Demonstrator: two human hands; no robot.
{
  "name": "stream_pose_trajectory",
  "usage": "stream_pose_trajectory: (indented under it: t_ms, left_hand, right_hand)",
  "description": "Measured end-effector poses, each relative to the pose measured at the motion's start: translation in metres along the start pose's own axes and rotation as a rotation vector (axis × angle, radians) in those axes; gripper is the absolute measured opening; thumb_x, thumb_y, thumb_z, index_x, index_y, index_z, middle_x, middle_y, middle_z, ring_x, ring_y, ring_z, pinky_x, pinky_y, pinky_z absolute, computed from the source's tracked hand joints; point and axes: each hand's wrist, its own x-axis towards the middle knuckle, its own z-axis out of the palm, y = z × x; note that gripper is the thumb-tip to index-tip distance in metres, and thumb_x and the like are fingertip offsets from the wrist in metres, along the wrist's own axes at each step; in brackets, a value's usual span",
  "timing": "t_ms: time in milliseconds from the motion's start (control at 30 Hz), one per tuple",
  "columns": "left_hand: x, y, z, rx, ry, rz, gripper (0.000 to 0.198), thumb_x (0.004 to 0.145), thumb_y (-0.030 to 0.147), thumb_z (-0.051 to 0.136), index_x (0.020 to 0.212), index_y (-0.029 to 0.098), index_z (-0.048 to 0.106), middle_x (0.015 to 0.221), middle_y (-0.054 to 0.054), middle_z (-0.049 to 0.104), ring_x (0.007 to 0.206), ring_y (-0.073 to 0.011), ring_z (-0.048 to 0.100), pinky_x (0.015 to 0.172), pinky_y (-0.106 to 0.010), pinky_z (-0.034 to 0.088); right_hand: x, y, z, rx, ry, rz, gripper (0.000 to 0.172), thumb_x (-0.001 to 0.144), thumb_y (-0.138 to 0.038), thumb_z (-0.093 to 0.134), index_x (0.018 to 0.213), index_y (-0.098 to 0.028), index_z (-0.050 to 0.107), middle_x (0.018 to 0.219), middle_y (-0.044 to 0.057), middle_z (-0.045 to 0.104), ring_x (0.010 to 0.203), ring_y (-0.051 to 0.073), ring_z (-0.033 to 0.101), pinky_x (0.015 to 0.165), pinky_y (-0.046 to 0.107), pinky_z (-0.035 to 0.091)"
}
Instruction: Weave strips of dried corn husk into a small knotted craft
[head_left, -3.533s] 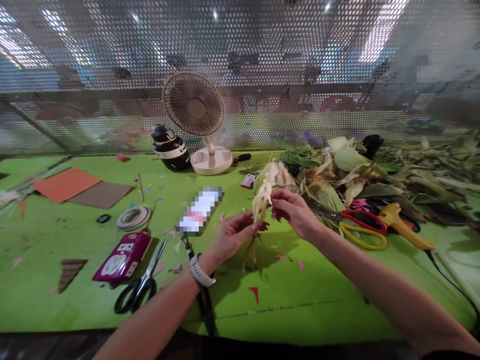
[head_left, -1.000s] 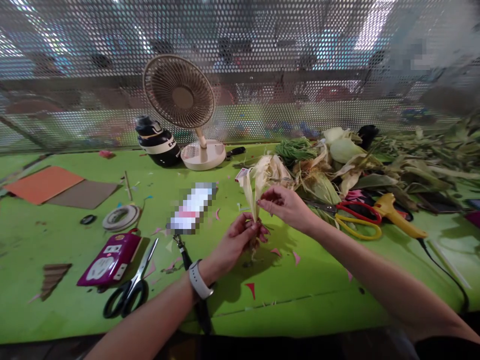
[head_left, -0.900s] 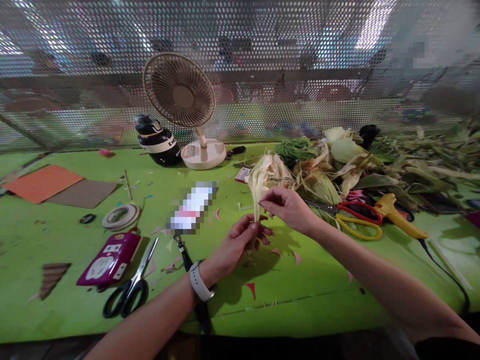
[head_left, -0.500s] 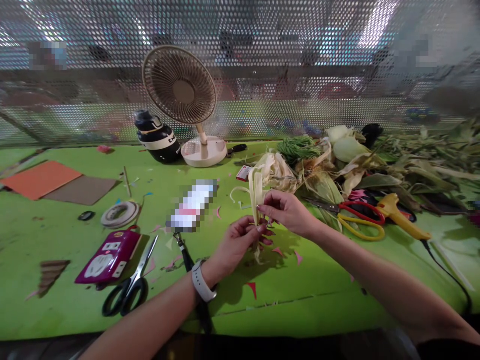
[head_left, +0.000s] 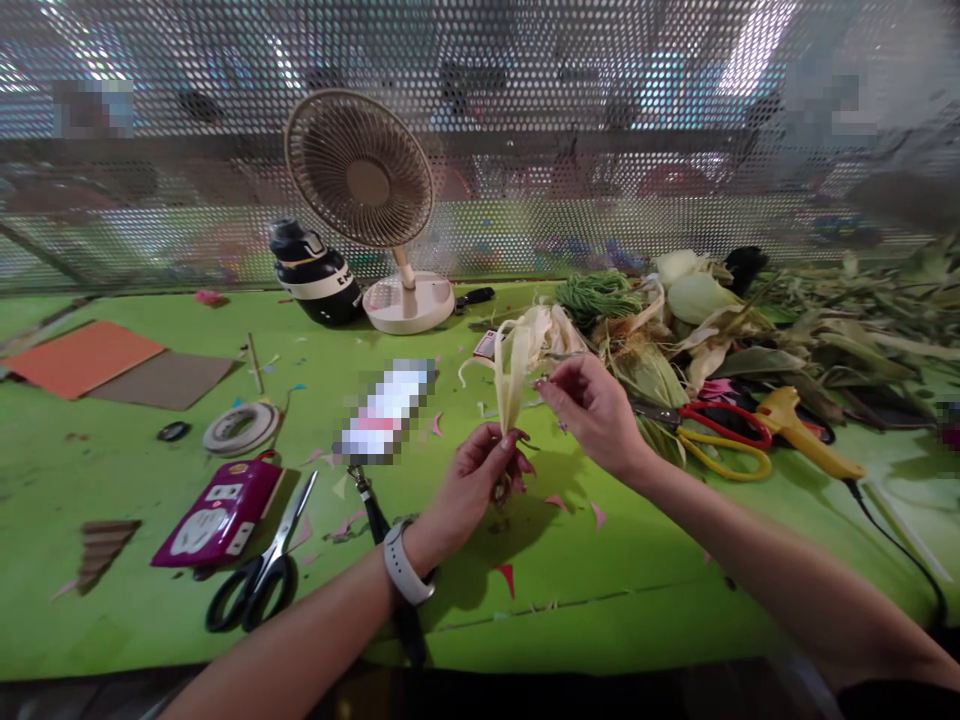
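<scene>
My left hand [head_left: 474,478], with a white watch on the wrist, pinches the lower end of a pale bundle of corn husk strips [head_left: 513,372] that stands upright above the green table [head_left: 615,560]. My right hand [head_left: 592,410] is just to the right of the bundle, fingers pinched on a thin strip near its top. The husk tips fan out and curl to both sides.
A husk pile [head_left: 697,330], red-and-yellow scissors [head_left: 720,440] and a yellow glue gun [head_left: 802,430] lie right. Black scissors [head_left: 259,580], a magenta power strip [head_left: 217,510] and a tape roll [head_left: 240,428] lie left. A fan [head_left: 364,180] and black bottle [head_left: 315,275] stand behind.
My right hand has lifted and moved slightly right, drawing a strip away from the bundle. The husk tips have spread wider. My left hand stays at the base.
</scene>
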Motion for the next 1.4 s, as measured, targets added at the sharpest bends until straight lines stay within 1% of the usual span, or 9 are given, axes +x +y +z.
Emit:
stream_pose_trajectory:
  t_ms: [167, 367, 467, 567, 700, 900, 1100, 1267, 1400]
  left_hand:
    - [0.001, -0.003, 0.002, 0.103, -0.025, 0.066, 0.029, 0.078, 0.044, 0.064, 0.083, 0.018, 0.055, 0.060, 0.004, 0.057, 0.045, -0.0052, 0.043, 0.043, -0.018, 0.032]
    - [0.000, -0.006, -0.003, 0.226, -0.027, 0.156, 0.026, 0.082, 0.043, 0.060, 0.081, 0.018, 0.056, 0.062, 0.004, 0.051, 0.053, -0.0079, 0.041, 0.051, -0.021, 0.034]
    - [-0.002, -0.006, -0.005, 0.253, -0.045, 0.154, 0.032, 0.085, 0.048, 0.052, 0.075, 0.017, 0.055, 0.066, 0.001, 0.053, 0.059, -0.0101, 0.045, 0.055, -0.024, 0.037]
    - [-0.002, -0.005, -0.004, 0.240, -0.033, 0.160, 0.037, 0.087, 0.050, 0.047, 0.071, 0.018, 0.054, 0.063, 0.001, 0.051, 0.057, -0.0106, 0.043, 0.055, -0.025, 0.035]
    - [0.001, -0.006, -0.002, 0.231, -0.017, 0.190, 0.035, 0.085, 0.051, 0.050, 0.073, 0.018, 0.054, 0.060, 0.002, 0.050, 0.055, -0.0101, 0.042, 0.053, -0.024, 0.035]
    - [0.003, -0.008, -0.004, 0.235, -0.066, 0.173, 0.033, 0.083, 0.050, 0.054, 0.079, 0.017, 0.058, 0.065, 0.000, 0.056, 0.055, -0.0097, 0.045, 0.052, -0.022, 0.037]
    - [-0.002, 0.000, -0.003, 0.188, -0.054, 0.054, 0.038, 0.085, 0.053, 0.050, 0.081, 0.016, 0.060, 0.060, 0.000, 0.059, 0.050, -0.0091, 0.047, 0.049, -0.022, 0.036]
    - [0.002, -0.001, -0.005, 0.010, 0.029, 0.080, 0.034, 0.079, 0.049, 0.061, 0.070, 0.016, 0.058, 0.055, 0.003, 0.056, 0.047, -0.0066, 0.044, 0.047, -0.019, 0.035]
    - [0.004, 0.000, -0.005, -0.128, 0.103, 0.072, 0.031, 0.073, 0.047, 0.068, 0.074, 0.017, 0.060, 0.054, 0.005, 0.053, 0.046, -0.0050, 0.042, 0.044, -0.016, 0.033]
  right_hand:
    - [-0.006, -0.006, 0.005, -0.086, -0.125, -0.010, 0.028, 0.083, -0.037, 0.062, 0.101, -0.019, 0.050, 0.069, -0.003, 0.053, 0.055, 0.008, 0.048, 0.048, 0.021, 0.038]
    - [-0.005, -0.003, 0.004, -0.062, -0.200, 0.006, 0.023, 0.084, -0.039, 0.060, 0.095, -0.019, 0.056, 0.061, -0.005, 0.047, 0.050, 0.008, 0.043, 0.045, 0.021, 0.034]
    - [-0.006, -0.002, 0.005, -0.056, -0.269, -0.024, 0.018, 0.085, -0.034, 0.058, 0.093, -0.019, 0.059, 0.067, -0.002, 0.053, 0.056, 0.009, 0.048, 0.049, 0.022, 0.039]
    - [-0.007, -0.002, 0.007, 0.006, -0.250, 0.042, 0.020, 0.084, -0.032, 0.060, 0.097, -0.018, 0.053, 0.074, -0.001, 0.056, 0.060, 0.010, 0.055, 0.049, 0.022, 0.043]
    - [-0.007, -0.002, 0.010, 0.157, -0.177, 0.126, 0.032, 0.081, -0.030, 0.064, 0.104, -0.020, 0.044, 0.079, -0.002, 0.054, 0.060, 0.010, 0.060, 0.047, 0.021, 0.047]
    - [-0.006, 0.003, 0.010, 0.146, -0.140, 0.050, 0.034, 0.081, -0.030, 0.064, 0.107, -0.021, 0.045, 0.080, -0.001, 0.058, 0.064, 0.010, 0.060, 0.053, 0.023, 0.050]
    - [-0.004, 0.007, 0.007, 0.173, -0.234, -0.017, 0.029, 0.084, -0.028, 0.061, 0.109, -0.023, 0.047, 0.077, -0.002, 0.056, 0.064, 0.010, 0.058, 0.054, 0.023, 0.052]
    - [-0.008, 0.003, 0.006, 0.104, -0.197, -0.131, 0.027, 0.085, -0.026, 0.061, 0.110, -0.024, 0.050, 0.072, -0.003, 0.053, 0.062, 0.010, 0.055, 0.053, 0.023, 0.051]
    - [-0.011, 0.000, 0.005, -0.031, -0.189, -0.287, 0.022, 0.087, -0.025, 0.059, 0.107, -0.023, 0.052, 0.081, 0.000, 0.057, 0.070, 0.011, 0.058, 0.064, 0.026, 0.053]
